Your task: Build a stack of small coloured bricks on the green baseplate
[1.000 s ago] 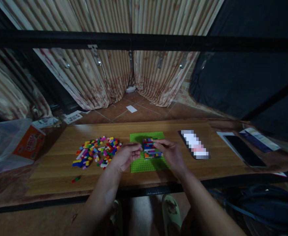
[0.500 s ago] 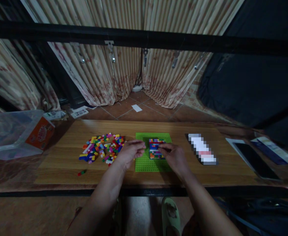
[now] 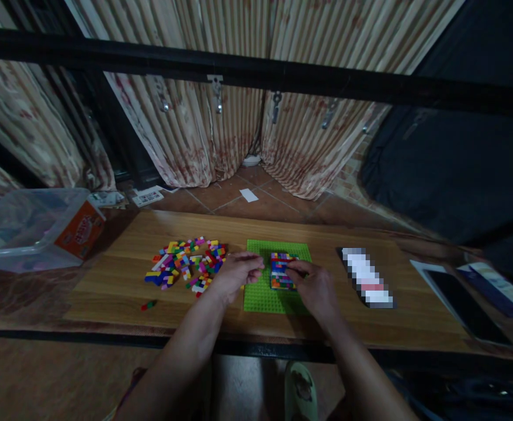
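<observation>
A green studded baseplate [image 3: 256, 301] lies on the wooden table, bearing a block of many-coloured building bricks [image 3: 278, 280]. My right hand [image 3: 313, 286] reaches in from the right, its thumb and fingertips pinched together at the upper right of the brick block. Whatever sits between those fingertips is hidden. Over the plate's left edge hovers my left hand [image 3: 236, 275], fingers curled in a pinch; anything in them is too small to make out. Just left of it spreads a pile of loose building bricks [image 3: 186, 263]. A red and green brick piece [image 3: 148, 305] lies apart, nearer the front edge.
A phone with a blurred screen [image 3: 366, 278] lies right of the plate. Farther right are a dark tablet-like slab [image 3: 467, 307] and a packet [image 3: 499, 286]. A clear plastic tub [image 3: 33, 228] with an orange label stands at the left. A black bar [image 3: 248, 67] crosses beyond the table.
The whole view has shifted and tilted slightly, so the table things sit a little farther right. Both hands keep nearly the same pose over the plate and the brick block.
</observation>
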Demonstrator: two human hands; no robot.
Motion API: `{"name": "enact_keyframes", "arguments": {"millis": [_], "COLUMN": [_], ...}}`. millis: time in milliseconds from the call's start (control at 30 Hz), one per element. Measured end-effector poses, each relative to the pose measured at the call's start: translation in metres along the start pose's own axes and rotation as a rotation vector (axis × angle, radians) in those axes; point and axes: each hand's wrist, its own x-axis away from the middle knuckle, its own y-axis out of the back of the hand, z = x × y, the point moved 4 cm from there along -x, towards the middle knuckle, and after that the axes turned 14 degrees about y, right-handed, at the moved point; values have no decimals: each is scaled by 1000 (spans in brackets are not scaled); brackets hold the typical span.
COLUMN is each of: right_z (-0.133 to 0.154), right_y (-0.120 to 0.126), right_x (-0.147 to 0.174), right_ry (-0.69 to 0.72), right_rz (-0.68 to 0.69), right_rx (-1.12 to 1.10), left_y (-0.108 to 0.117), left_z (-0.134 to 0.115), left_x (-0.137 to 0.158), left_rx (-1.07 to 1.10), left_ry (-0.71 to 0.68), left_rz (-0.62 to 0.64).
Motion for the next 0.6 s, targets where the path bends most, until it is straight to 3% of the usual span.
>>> {"name": "enact_keyframes", "arguments": {"millis": [600], "right_z": [-13], "right_y": [-3], "right_x": [-2], "right_ry": [-143], "right_rz": [-55], "right_rx": [-224], "left_y": [-1], "left_z": [0], "left_x": [1], "left_rx": [-2], "left_ry": [-2], "left_rz": [-34]}}
